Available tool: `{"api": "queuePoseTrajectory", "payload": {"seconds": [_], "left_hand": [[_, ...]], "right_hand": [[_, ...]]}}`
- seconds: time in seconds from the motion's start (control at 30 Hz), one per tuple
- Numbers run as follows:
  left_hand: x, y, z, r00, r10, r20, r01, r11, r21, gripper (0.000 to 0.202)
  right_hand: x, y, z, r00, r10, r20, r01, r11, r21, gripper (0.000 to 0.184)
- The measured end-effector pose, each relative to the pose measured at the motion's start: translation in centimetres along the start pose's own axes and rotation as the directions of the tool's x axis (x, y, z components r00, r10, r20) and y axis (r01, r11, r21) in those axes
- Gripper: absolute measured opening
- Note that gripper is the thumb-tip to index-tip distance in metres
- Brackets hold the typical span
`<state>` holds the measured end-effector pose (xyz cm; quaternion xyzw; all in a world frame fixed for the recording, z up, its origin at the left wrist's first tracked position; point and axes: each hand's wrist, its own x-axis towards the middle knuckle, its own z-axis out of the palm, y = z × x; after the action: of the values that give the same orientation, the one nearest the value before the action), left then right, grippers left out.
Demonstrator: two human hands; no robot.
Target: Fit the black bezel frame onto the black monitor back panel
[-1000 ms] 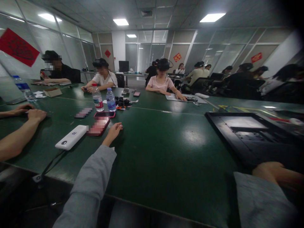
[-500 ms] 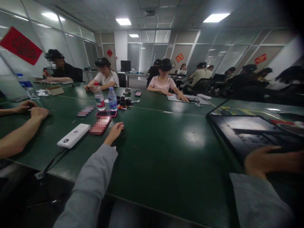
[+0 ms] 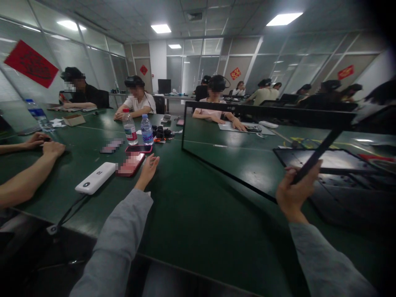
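Note:
My right hand (image 3: 298, 189) grips one side of a thin black laptop screen bezel (image 3: 229, 176), a hollow rectangular frame. The bezel is raised at a tilt above the table, and the scene shows through its opening. Behind my right hand lie dark laptop panels (image 3: 321, 160), partly hidden by the hand and the bezel. My left hand (image 3: 149, 167) hovers at or just over the table, palm sideways, fingers loosely curled and apart, holding nothing. Just left of it is a red phone (image 3: 140, 164) with a blurred screen.
A white power bank (image 3: 96, 178) with a cable lies left of my left arm. Two water bottles (image 3: 147, 130) stand beyond the phones. Another person's forearms (image 3: 34, 165) rest on the green table (image 3: 198, 231) at left. Several people sit across the table.
My right hand has brought the bezel up and leftward from the dark panels at right, over the table's middle. My left hand has turned slightly and its fingers have lifted.

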<state>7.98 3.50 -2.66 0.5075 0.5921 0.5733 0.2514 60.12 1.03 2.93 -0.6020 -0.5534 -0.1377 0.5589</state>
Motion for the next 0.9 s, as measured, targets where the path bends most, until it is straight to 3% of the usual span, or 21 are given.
{"api": "queuePoseTrajectory", "payload": {"seconds": [0.13,0.33,0.43,0.6,0.73,0.9], "left_hand": [[-0.5,1.1,0.2,0.996,0.081,-0.041,-0.079,0.996,0.051,0.076],[-1.2,2.2,-0.2,0.987,0.14,-0.078,-0.124,0.976,0.18,0.042],[-1.2,2.2,-0.3,0.992,0.102,-0.08,-0.075,0.956,0.284,0.032],[-1.0,1.6,-0.7,0.989,0.019,-0.15,0.035,0.935,0.352,0.027],[-0.8,0.9,-1.1,0.977,0.002,-0.212,0.077,0.928,0.363,0.025],[-0.6,0.2,-1.2,0.984,-0.052,-0.17,0.123,0.89,0.44,0.022]], "right_hand": [[-0.4,0.5,0.8,0.997,-0.013,0.08,0.014,1.0,-0.008,0.073],[-0.8,2.6,2.6,0.975,0.067,0.21,-0.056,0.997,-0.06,0.07],[-1.2,4.7,3.7,0.933,0.093,0.348,-0.081,0.996,-0.048,0.068],[-1.9,7.8,5.5,0.798,0.138,0.587,-0.199,0.979,0.04,0.058],[-2.2,8.1,6.1,0.774,0.039,0.632,-0.194,0.965,0.178,0.053],[-1.9,7.8,6.2,0.768,-0.002,0.641,-0.149,0.972,0.182,0.04]]}}
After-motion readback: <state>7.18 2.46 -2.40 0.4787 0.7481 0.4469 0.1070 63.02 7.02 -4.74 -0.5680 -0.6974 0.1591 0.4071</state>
